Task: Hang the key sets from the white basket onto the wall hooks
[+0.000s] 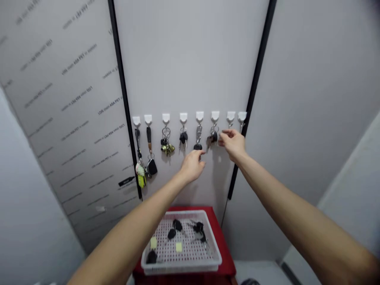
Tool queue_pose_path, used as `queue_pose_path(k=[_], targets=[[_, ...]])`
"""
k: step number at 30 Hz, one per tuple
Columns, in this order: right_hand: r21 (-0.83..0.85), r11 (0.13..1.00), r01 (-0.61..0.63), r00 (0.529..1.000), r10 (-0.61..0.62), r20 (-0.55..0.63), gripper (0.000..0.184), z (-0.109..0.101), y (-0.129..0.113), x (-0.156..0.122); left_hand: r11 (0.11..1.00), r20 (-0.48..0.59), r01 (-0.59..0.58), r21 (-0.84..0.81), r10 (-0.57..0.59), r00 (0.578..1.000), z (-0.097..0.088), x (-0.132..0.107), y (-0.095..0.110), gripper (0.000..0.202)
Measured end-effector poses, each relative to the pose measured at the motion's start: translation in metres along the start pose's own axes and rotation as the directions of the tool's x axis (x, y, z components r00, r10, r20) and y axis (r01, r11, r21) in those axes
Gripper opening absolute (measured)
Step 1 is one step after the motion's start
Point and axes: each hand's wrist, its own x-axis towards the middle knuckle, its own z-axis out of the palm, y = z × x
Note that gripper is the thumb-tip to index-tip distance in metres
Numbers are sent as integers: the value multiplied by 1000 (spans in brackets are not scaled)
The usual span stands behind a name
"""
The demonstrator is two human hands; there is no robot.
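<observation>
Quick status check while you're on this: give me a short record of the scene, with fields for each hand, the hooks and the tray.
Left hand: nothing visibly held, just below the key fob on the fifth hook from the left
Right hand: nothing visibly held, fingers beside the key bunch on the sixth hook
Hooks: row of eight white wall hooks, most with keys
Tray: white perforated plastic tray on a red table, holding dark key fobs and two yellow squares

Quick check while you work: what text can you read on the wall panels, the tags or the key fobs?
Left wall panel: "ASA PET", repeated in slanting rows; the words around it are too small to read.
Black tag on that panel: too blurred to read.
Key fobs: no legible text.
</observation>
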Motion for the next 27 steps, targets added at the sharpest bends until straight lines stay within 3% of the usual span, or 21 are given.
queue_pose_path(k=[2, 4, 5, 7, 8, 9, 10, 13, 15, 21, 27], targets=[[-136, 987, 88, 996, -86, 20, 22, -2, 21, -28, 997, 67, 68, -25, -66, 996, 11, -32, -22, 31], [-277, 944, 180, 959, -105, 264, 22, -4, 45, -69, 988, 152, 153, -36, -146, 978, 24, -66, -44, 31], [-335, 914, 230, 894, -62, 444, 21, -4, 57, -92, 980, 198, 198, -28, -189, 962, 30, -83, -54, 31], [-409, 846, 342, 647, 104, 755, 20, -3, 77, -138, 963, 275, 269, 13, -262, 925, 42, -115, -70, 30], [-448, 792, 414, 542, 181, 821, 20, -3, 85, -158, 957, 305, 286, 38, -284, 909, 46, -129, -76, 30], [-475, 727, 496, 474, 231, 850, 20, -2, 91, -175, 954, 329, 291, 67, -296, 897, 50, -142, -81, 30], [-498, 651, 573, 441, 268, 857, 20, -2, 96, -189, 953, 346, 285, 98, -302, 888, 53, -153, -85, 30], [-536, 441, 720, 439, 309, 844, 21, -1, 104, -210, 946, 359, 262, 191, -316, 878, 56, -177, -94, 29], [-545, 373, 751, 442, 328, 835, 23, 0, 105, -214, 927, 347, 282, 246, -356, 868, 55, -186, -99, 30], [-586, 312, 748, 492, 332, 804, 26, 2, 106, -218, 895, 340, 381, 230, -441, 831, 56, -193, -109, 33], [-578, 304, 757, 481, 340, 808, 22, 7, 100, -227, 891, 326, 409, 196, -453, 830, 52, -196, -106, 33]])
